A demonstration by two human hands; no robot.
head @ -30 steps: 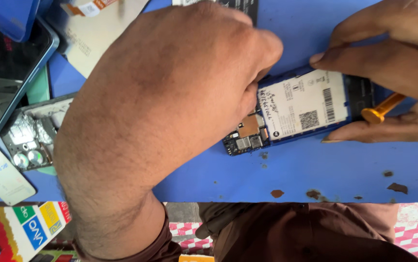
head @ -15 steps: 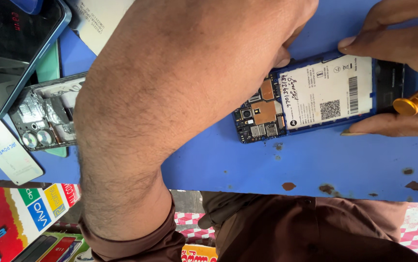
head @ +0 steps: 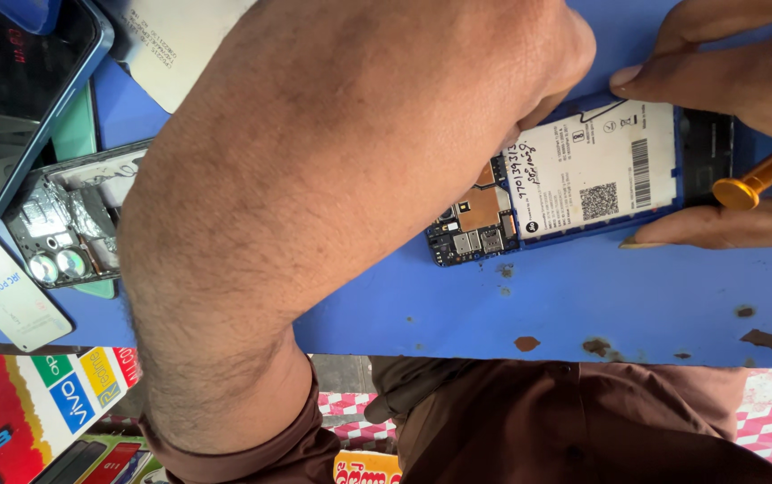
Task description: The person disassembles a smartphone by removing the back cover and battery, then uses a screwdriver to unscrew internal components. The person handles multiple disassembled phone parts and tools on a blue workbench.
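**Two hands on an opened phone**

While a dark phone (head: 18,99) and a stripped phone frame (head: 72,229) lie at the left edge of the blue table (head: 583,309), the left hand (head: 457,81) reaches across from the lower left, its forearm covering much of the view. Its fingers curl down narrowly onto the upper left corner of the opened phone (head: 583,179); how tightly they close cannot be told. That phone lies flat on the table right of centre, circuit board and white-labelled battery exposed. Further right, the right hand (head: 744,81) pinches the phone's long edges between fingertips and thumb, an orange-handled tool (head: 749,184) tucked within it.
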